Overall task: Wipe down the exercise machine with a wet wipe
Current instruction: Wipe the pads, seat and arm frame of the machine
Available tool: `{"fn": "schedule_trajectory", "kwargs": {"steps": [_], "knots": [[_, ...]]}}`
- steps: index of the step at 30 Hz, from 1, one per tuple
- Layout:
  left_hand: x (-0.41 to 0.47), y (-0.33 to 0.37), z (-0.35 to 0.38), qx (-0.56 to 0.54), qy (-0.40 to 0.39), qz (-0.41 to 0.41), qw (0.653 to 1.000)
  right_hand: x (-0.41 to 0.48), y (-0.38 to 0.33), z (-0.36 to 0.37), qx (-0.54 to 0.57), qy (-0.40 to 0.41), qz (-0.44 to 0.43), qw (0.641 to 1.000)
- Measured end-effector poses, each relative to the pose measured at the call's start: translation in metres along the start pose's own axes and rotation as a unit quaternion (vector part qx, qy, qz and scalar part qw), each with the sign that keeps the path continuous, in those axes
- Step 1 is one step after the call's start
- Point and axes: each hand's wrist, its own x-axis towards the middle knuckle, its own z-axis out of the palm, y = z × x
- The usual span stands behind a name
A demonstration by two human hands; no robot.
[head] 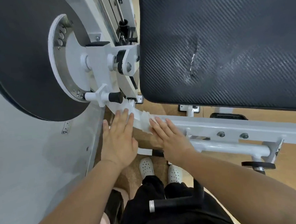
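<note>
Mid-frame, my left hand (118, 138) and right hand (170, 137) lie flat, fingers straight, pressing 1 wet wipe (140, 120) onto the white bar (230, 127). A black pad (226, 47) fills the upper right.

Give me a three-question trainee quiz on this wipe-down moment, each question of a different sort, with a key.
1. True or false: the wet wipe lies on the black seat pad.
2. Multiple choice: the left hand and right hand meet the wet wipe with fingers A) curled into fists, B) straight and flat, C) pinching one corner.
3. Fill in: near its middle, the black seat pad's cover shows a ____.

Key:
1. False. It lies on the white frame bar, at its bend.
2. B
3. tear
</note>
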Motion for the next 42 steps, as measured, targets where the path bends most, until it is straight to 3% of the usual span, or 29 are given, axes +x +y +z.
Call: {"fn": "schedule_trajectory", "kwargs": {"steps": [3,6,10,12,14,16,18,20,25,31,35,36,39,42], "knots": [[0.004,0.016,0.002,0.025,-0.101,0.014,0.995,-0.041,0.027,0.015,-0.009,-0.039,-0.009,0.999],[0.007,0.035,0.000,0.011,-0.146,0.005,0.989,-0.067,0.040,0.016,0.027,-0.058,0.014,0.998],[0.010,0.054,-0.005,-0.054,-0.116,-0.006,0.992,-0.076,0.043,-0.002,0.117,-0.051,0.111,0.986],[0.012,0.067,-0.016,-0.159,-0.074,-0.013,0.984,-0.077,0.049,-0.014,0.176,0.004,0.149,0.973],[0.015,0.085,-0.036,-0.363,-0.085,-0.079,0.925,-0.078,0.054,-0.027,0.214,0.076,0.157,0.961],[0.019,0.101,-0.055,-0.554,-0.105,-0.126,0.816,-0.079,0.055,-0.039,0.236,0.132,0.147,0.951],[0.023,0.112,-0.069,-0.636,-0.110,-0.123,0.754,-0.077,0.052,-0.054,0.272,0.177,0.136,0.936],[0.028,0.116,-0.081,-0.683,-0.104,-0.117,0.714,-0.073,0.048,-0.068,0.319,0.214,0.136,0.913],[0.046,0.108,-0.092,-0.656,-0.040,-0.107,0.746,-0.074,0.046,-0.099,0.396,0.218,0.178,0.874],[0.079,0.084,-0.112,-0.589,-0.070,-0.038,0.804,-0.052,0.075,-0.127,0.623,0.241,0.310,0.677],[0.093,0.083,-0.134,-0.602,-0.152,0.024,0.784,-0.035,0.108,-0.147,0.754,0.171,0.282,0.569],[0.098,0.083,-0.138,-0.605,-0.150,0.020,0.782,-0.032,0.116,-0.151,0.759,0.171,0.275,0.565],[0.118,0.091,-0.145,-0.591,-0.077,-0.026,0.803,-0.024,0.139,-0.155,0.711,0.203,0.294,0.606],[0.139,0.100,-0.148,-0.544,-0.006,-0.081,0.835,-0.016,0.167,-0.159,0.707,0.228,0.309,0.594]]}}
